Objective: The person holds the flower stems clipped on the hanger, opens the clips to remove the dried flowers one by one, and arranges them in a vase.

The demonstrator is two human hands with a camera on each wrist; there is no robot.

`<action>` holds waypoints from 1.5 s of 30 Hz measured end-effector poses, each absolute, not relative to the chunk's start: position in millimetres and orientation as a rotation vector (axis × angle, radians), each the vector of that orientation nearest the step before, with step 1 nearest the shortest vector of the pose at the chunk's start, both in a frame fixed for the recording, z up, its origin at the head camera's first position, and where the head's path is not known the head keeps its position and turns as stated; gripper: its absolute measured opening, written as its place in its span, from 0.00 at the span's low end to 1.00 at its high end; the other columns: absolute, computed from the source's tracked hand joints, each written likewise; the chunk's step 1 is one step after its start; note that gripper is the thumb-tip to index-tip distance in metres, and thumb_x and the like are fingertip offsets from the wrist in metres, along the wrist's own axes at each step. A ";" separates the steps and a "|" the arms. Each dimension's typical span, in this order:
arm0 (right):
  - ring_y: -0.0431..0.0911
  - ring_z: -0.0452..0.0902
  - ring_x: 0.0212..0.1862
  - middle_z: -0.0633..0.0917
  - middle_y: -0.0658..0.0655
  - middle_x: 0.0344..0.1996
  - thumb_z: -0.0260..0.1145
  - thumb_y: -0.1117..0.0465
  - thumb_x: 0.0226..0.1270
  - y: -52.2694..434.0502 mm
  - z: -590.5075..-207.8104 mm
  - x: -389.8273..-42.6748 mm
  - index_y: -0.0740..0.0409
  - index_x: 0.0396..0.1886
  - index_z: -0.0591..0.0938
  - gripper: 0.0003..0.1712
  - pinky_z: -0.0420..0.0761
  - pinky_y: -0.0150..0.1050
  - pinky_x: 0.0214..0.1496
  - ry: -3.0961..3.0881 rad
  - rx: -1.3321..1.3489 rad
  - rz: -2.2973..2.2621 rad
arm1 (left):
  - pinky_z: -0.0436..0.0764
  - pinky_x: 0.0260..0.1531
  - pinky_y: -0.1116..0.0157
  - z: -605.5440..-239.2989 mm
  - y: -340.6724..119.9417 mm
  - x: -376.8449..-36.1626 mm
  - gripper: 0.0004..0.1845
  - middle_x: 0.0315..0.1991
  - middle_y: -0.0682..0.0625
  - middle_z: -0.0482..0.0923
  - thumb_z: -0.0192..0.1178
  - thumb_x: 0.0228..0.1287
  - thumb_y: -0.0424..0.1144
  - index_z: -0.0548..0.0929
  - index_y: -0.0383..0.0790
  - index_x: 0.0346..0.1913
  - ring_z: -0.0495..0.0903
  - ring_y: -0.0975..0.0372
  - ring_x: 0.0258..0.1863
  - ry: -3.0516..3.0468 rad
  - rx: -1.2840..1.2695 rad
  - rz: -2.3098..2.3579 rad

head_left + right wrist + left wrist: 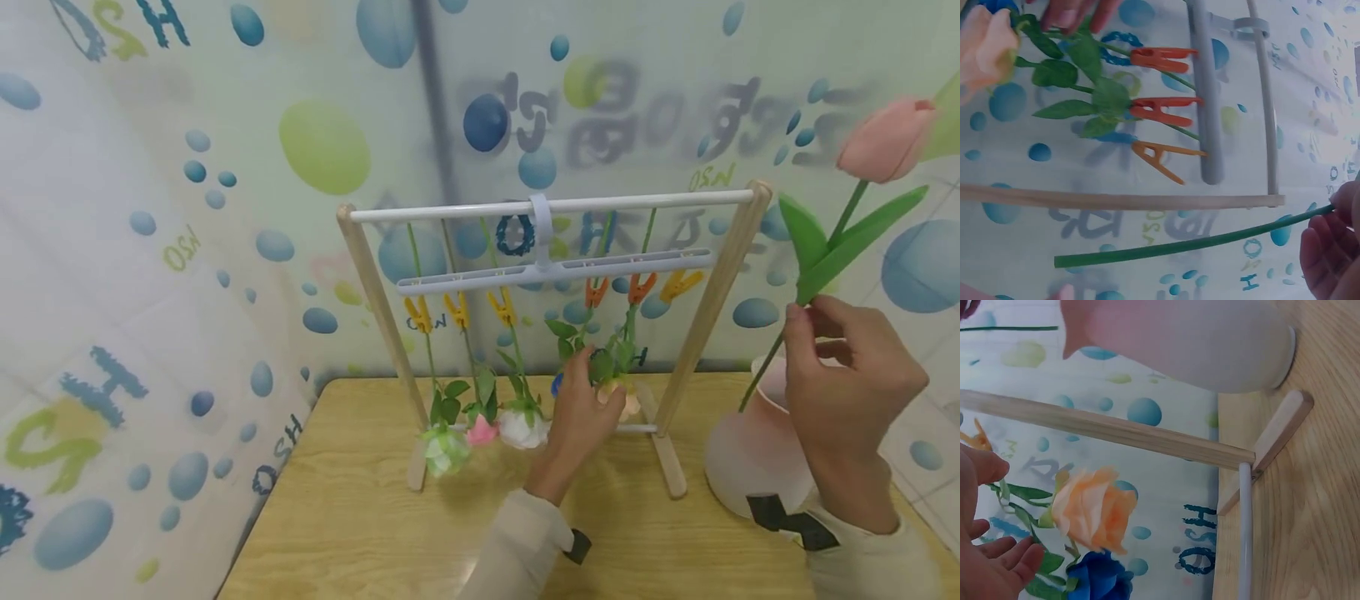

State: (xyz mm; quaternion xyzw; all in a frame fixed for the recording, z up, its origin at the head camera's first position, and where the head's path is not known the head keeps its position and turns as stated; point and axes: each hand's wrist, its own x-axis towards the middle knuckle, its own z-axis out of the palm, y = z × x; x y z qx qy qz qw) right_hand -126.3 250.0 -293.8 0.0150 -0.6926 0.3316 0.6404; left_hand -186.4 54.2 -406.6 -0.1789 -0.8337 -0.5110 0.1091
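I see my right hand (847, 392) pinching the green stem of a pink tulip (885, 140) at about 3 o'clock, its stem end just over the mouth of the pale pink vase (738, 467) on the wooden surface (352, 517). My left hand (581, 408), fingers loosely spread, touches the leaves of the hanging blue (1102, 578) and peach flowers (1092, 507) near the middle of the drying rack (551, 204). By my judgement five flowers already hang clipped upside down, while the orange-yellow clip (681, 285) at 2 o'clock stands empty and the tulip is not yet hung.
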 end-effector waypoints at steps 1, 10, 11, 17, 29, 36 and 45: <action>0.15 0.70 0.35 0.84 0.76 0.30 0.65 0.62 0.65 251.4 -290.3 -125.9 0.74 0.37 0.87 0.15 0.65 0.13 0.39 -1.576 0.016 0.751 | 0.76 0.59 0.56 -407.7 56.3 -187.2 0.35 0.70 0.46 0.64 0.61 0.68 0.45 0.59 0.45 0.74 0.70 0.55 0.65 -2.460 -0.530 -1.480; 0.15 0.71 0.36 0.75 0.22 0.35 0.63 0.58 0.68 269.9 -276.0 -124.8 0.68 0.43 0.87 0.17 0.66 0.13 0.38 -1.579 -0.099 0.777 | 0.73 0.62 0.54 -410.6 70.9 -193.5 0.38 0.69 0.45 0.67 0.64 0.65 0.45 0.59 0.42 0.74 0.69 0.53 0.67 -2.459 -0.483 -1.261; 0.14 0.70 0.36 0.79 0.27 0.35 0.63 0.58 0.68 272.4 -277.9 -125.2 0.68 0.43 0.87 0.17 0.66 0.12 0.39 -1.598 -0.107 0.754 | 0.74 0.61 0.53 -410.6 71.9 -193.8 0.39 0.69 0.44 0.68 0.64 0.65 0.45 0.59 0.43 0.74 0.70 0.53 0.66 -2.463 -0.471 -1.259; 0.08 0.62 0.38 0.86 0.72 0.35 0.60 0.59 0.69 289.0 -305.0 -127.1 0.71 0.43 0.86 0.18 0.60 0.09 0.40 -1.734 -0.138 0.609 | 0.78 0.53 0.52 -411.6 77.9 -194.1 0.38 0.60 0.41 0.75 0.64 0.65 0.50 0.61 0.44 0.74 0.75 0.49 0.58 -2.509 -0.392 -1.268; 0.47 0.87 0.33 0.86 0.73 0.35 0.60 0.61 0.67 297.5 -354.5 -116.2 0.73 0.43 0.83 0.17 0.73 0.43 0.36 -2.175 -0.339 0.601 | 0.76 0.58 0.59 -412.9 84.4 -196.6 0.31 0.60 0.45 0.78 0.63 0.66 0.47 0.70 0.38 0.69 0.77 0.55 0.58 -2.528 -0.337 -1.263; 0.70 0.81 0.39 0.85 0.75 0.37 0.62 0.61 0.67 299.6 -359.9 -110.9 0.74 0.48 0.80 0.18 0.72 0.62 0.40 -2.388 -0.347 0.592 | 0.76 0.33 0.66 -417.1 88.9 -198.5 0.19 0.36 0.50 0.80 0.64 0.65 0.46 0.84 0.39 0.54 0.77 0.63 0.35 -2.511 -0.295 -1.204; 0.73 0.78 0.47 0.83 0.77 0.45 0.58 0.64 0.69 296.9 -350.2 -114.3 0.76 0.57 0.74 0.22 0.72 0.64 0.47 -2.493 -0.384 0.596 | 0.71 0.24 0.69 -417.0 88.7 -200.5 0.10 0.27 0.52 0.76 0.65 0.64 0.44 0.87 0.39 0.34 0.75 0.64 0.27 -2.478 -0.259 -1.123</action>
